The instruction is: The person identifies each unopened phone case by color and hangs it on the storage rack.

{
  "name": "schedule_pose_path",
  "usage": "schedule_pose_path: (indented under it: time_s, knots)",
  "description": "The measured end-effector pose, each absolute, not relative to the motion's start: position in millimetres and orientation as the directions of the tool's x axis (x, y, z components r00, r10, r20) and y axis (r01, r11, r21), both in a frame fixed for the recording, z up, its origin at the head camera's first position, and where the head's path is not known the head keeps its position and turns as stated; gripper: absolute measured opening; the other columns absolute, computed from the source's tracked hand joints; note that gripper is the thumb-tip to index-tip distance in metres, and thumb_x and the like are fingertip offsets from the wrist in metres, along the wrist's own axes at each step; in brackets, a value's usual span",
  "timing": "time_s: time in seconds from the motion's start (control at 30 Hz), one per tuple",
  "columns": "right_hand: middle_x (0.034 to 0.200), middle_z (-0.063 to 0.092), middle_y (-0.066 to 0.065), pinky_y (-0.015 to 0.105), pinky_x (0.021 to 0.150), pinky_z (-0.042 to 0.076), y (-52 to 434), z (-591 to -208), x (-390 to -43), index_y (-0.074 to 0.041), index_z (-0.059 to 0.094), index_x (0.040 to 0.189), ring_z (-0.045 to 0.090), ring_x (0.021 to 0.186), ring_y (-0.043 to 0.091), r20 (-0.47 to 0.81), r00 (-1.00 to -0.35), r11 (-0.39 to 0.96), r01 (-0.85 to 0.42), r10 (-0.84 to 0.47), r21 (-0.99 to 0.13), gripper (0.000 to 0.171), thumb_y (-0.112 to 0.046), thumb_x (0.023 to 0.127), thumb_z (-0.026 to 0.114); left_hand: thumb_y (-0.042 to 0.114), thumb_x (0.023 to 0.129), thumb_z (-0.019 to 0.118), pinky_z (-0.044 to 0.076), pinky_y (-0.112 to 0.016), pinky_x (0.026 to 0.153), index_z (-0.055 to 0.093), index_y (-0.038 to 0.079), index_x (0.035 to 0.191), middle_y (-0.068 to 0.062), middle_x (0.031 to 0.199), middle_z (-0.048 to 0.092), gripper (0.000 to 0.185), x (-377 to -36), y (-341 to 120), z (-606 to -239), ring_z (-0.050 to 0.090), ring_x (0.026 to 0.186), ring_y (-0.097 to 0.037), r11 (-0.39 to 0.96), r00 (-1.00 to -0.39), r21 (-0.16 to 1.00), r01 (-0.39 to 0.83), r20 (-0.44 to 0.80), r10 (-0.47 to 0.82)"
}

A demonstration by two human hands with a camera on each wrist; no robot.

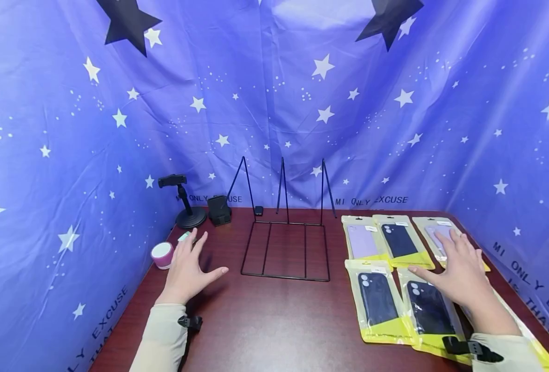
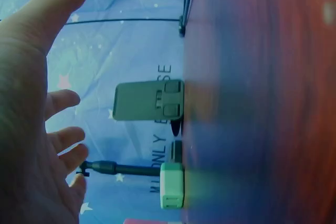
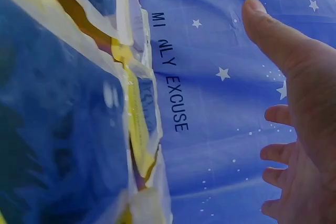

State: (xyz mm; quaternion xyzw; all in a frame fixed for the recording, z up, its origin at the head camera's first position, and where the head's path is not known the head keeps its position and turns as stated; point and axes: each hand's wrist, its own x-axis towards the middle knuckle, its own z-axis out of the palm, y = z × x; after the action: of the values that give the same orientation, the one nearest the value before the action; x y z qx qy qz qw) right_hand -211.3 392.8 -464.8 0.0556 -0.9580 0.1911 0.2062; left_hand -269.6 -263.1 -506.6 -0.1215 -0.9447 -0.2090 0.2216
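Observation:
My left hand hovers over the left side of the table, fingers spread and holding nothing. Near it are a pink tub with a white lid and a small pale-green block, like a charger. On the right, my right hand is spread above clear-fronted packets of phone cases, with nothing in its grasp. Among these are a lilac case, a dark case behind, and two more dark cases, one at front left and one nearer the hand. The hand partly hides another lilac one.
A black wire rack stands mid-table, its pointed uprights toward the back. At the back left are a black stand with a round base and a dark folding phone holder. Starry blue cloth hangs around the table.

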Motion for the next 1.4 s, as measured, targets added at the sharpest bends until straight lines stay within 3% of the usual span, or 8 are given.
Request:
schedule_pose_path:
  time_s: [0.13, 0.33, 0.57, 0.97, 1.17, 1.4]
  knots:
    - [0.164, 0.014, 0.039, 0.080, 0.112, 0.000, 399, -457, -215, -0.001, 0.026, 0.163, 0.012, 0.147, 0.064, 0.399, -0.917, 0.913, -0.185, -0.028, -0.362, 0.114, -0.051, 0.081, 0.087, 0.080, 0.074, 0.077, 0.030, -0.066, 0.115, 0.034, 0.018, 0.165, -0.013, 0.170, 0.027, 0.119, -270, -258, -509, 0.028, 0.152, -0.043, 0.848, -0.914, 0.437, 0.298, 0.388, 0.121]
    - [0.159, 0.014, 0.045, 0.086, 0.098, 0.018, 409, -452, -221, 0.002, 0.022, 0.164, 0.015, 0.139, 0.072, 0.336, -0.942, 0.895, -0.154, -0.005, -0.419, 0.113, -0.048, 0.085, 0.085, 0.075, 0.077, 0.079, 0.036, -0.063, 0.113, 0.031, 0.013, 0.165, -0.015, 0.164, 0.033, 0.118, -274, -253, -517, 0.033, 0.149, -0.039, 0.798, -0.937, 0.522, 0.302, 0.319, 0.146]
    - [0.156, 0.020, 0.046, 0.086, 0.094, 0.024, 428, -451, -232, 0.005, 0.024, 0.162, 0.021, 0.136, 0.072, 0.299, -0.954, 0.881, -0.130, 0.014, -0.455, 0.108, -0.048, 0.088, 0.083, 0.071, 0.077, 0.081, 0.038, -0.062, 0.112, 0.037, 0.010, 0.162, -0.017, 0.155, 0.044, 0.114, -278, -247, -524, 0.043, 0.143, -0.038, 0.737, -0.946, 0.602, 0.307, 0.276, 0.170]
    - [0.151, 0.024, 0.049, 0.083, 0.090, 0.029, 455, -452, -249, 0.006, 0.025, 0.161, 0.030, 0.128, 0.072, 0.221, -0.973, 0.870, -0.057, 0.061, -0.490, 0.100, -0.052, 0.096, 0.074, 0.051, 0.082, 0.088, 0.045, -0.053, 0.106, 0.046, 0.006, 0.155, -0.012, 0.141, 0.059, 0.095, -285, -238, -537, 0.059, 0.123, -0.029, 0.667, -0.953, 0.681, 0.302, 0.231, 0.195]
    - [0.154, 0.023, 0.047, 0.081, 0.094, 0.031, 470, -456, -262, 0.003, 0.026, 0.162, 0.031, 0.130, 0.071, 0.165, -0.982, 0.831, -0.012, 0.096, -0.556, 0.097, -0.055, 0.098, 0.070, 0.046, 0.083, 0.089, 0.047, -0.051, 0.102, 0.055, 0.006, 0.149, -0.007, 0.136, 0.062, 0.084, -290, -233, -542, 0.060, 0.117, -0.026, 0.661, -0.949, 0.681, 0.316, 0.241, 0.206]
    - [0.150, 0.035, 0.046, 0.077, 0.096, 0.034, 491, -465, -278, 0.006, 0.031, 0.159, 0.035, 0.132, 0.068, 0.133, -0.986, 0.784, -0.004, 0.100, -0.621, 0.093, -0.053, 0.098, 0.069, 0.046, 0.082, 0.089, 0.047, -0.048, 0.098, 0.063, 0.010, 0.142, -0.002, 0.130, 0.064, 0.075, -294, -226, -543, 0.057, 0.112, -0.023, 0.698, -0.952, 0.648, 0.305, 0.224, 0.208]
